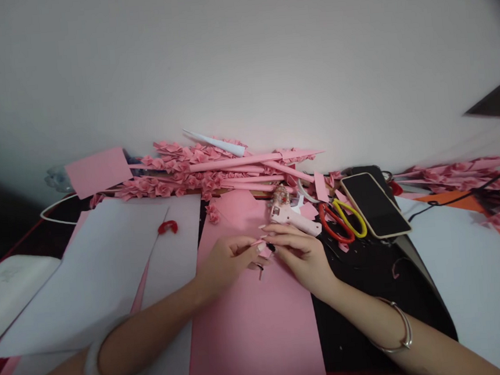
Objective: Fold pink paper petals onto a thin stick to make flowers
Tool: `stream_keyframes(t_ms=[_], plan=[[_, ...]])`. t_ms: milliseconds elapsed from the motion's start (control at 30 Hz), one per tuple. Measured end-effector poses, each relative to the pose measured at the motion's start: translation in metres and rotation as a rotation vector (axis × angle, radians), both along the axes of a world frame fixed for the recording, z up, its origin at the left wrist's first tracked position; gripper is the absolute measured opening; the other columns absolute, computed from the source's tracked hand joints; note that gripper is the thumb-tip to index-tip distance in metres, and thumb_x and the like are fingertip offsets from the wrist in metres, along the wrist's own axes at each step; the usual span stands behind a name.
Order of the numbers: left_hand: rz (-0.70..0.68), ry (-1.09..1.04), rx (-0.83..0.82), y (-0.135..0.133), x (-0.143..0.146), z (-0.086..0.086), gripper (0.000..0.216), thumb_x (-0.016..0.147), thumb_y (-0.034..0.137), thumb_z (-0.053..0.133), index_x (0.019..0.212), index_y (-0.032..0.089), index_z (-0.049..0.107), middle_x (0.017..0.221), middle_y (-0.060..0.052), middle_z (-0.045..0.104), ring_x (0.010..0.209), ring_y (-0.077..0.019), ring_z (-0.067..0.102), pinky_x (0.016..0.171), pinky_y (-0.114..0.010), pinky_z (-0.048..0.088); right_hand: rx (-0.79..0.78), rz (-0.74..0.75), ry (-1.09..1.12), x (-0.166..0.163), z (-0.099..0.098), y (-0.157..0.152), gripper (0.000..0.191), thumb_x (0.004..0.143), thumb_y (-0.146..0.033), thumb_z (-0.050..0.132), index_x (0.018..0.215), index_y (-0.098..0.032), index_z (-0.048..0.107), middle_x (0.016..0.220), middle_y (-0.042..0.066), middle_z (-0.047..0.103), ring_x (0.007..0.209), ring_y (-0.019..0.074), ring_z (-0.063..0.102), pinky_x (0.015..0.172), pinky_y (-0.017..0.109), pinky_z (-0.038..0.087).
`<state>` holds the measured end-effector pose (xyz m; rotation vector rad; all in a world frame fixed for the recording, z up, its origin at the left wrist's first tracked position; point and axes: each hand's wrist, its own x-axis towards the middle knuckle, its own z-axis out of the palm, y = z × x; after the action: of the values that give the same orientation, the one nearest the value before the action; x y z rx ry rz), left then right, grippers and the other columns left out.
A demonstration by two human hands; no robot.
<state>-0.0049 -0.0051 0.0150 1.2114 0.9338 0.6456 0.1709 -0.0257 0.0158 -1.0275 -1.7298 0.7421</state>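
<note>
My left hand [228, 260] and my right hand [297, 250] meet over a large pink paper sheet [253, 321]. Together they pinch a small piece of pink paper [261, 246] between their fingertips. The fingers of both hands are closed on it. A white bangle sits on my left wrist and a thin metal bangle on my right wrist. Just beyond my right hand lies a pink glue gun [291, 214].
A pile of pink paper flower stems [214, 173] lies along the wall. Red-and-yellow scissors [343, 220], a phone [374, 203], white sheets [103, 264], a red clip [167, 226] and a white box [9, 287] surround the hands. More pink stems [463, 177] lie at right.
</note>
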Motion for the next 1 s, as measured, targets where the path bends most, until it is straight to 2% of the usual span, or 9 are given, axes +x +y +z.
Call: stream_keyframes(t_ms=[100,333,500,667,800,1000], plan=[[0.001,-0.002,-0.001,-0.0004,-0.0003,0.0009,0.026,0.083,0.035,0.057,0.085,0.013,0.070,0.078,-0.006,0.071,0.077,-0.0176,0.069,0.069,-0.027,0.055,-0.002,-0.025,-0.004,-0.0010,-0.0016,-0.0012,0.027,0.082,-0.007,0.055,0.093,-0.025,0.073,0.106,0.007,0.069,0.097,0.0192,0.064,0.087,0.039,0.049],[0.031,-0.063,-0.036,0.0006,-0.0022,-0.0021,0.025,0.080,0.036,0.059,0.087,0.013,0.069,0.084,-0.006,0.071,0.077,-0.0182,0.069,0.070,-0.028,0.056,0.203,0.006,-0.212,0.0018,-0.0027,-0.0018,0.029,0.082,-0.009,0.054,0.104,-0.021,0.067,0.113,0.010,0.066,0.101,0.0214,0.061,0.092,0.043,0.043],[0.036,-0.132,-0.099,0.0025,-0.0039,-0.0043,0.026,0.080,0.037,0.059,0.089,0.014,0.067,0.089,-0.006,0.071,0.076,-0.0164,0.069,0.070,-0.028,0.055,0.255,0.053,-0.301,0.0026,-0.0023,-0.0025,0.036,0.080,-0.006,0.051,0.112,-0.018,0.062,0.122,0.014,0.060,0.108,0.0218,0.058,0.096,0.043,0.040],[0.045,-0.184,-0.131,0.0029,-0.0041,-0.0056,0.028,0.081,0.039,0.058,0.093,0.014,0.064,0.089,-0.006,0.070,0.075,-0.0154,0.068,0.071,-0.028,0.054,0.252,0.072,-0.334,0.0033,-0.0030,-0.0029,0.042,0.079,-0.007,0.049,0.119,-0.019,0.057,0.127,0.014,0.057,0.114,0.0228,0.055,0.097,0.044,0.040],[0.025,-0.164,-0.084,0.0031,-0.0031,-0.0082,0.023,0.077,0.033,0.065,0.091,0.014,0.065,0.084,-0.003,0.068,0.075,-0.0131,0.066,0.072,-0.026,0.053,0.218,0.088,-0.317,0.0038,-0.0010,-0.0029,0.045,0.081,-0.006,0.046,0.122,-0.020,0.055,0.127,0.013,0.056,0.116,0.0224,0.053,0.097,0.044,0.040],[0.007,-0.143,-0.090,0.0035,-0.0011,-0.0068,0.021,0.077,0.030,0.064,0.092,0.015,0.063,0.084,-0.002,0.068,0.076,-0.0144,0.067,0.066,-0.024,0.053,0.075,0.127,-0.177,0.0037,0.0003,-0.0030,0.033,0.089,-0.013,0.041,0.117,-0.020,0.056,0.120,0.011,0.058,0.113,0.0211,0.053,0.095,0.040,0.041]])
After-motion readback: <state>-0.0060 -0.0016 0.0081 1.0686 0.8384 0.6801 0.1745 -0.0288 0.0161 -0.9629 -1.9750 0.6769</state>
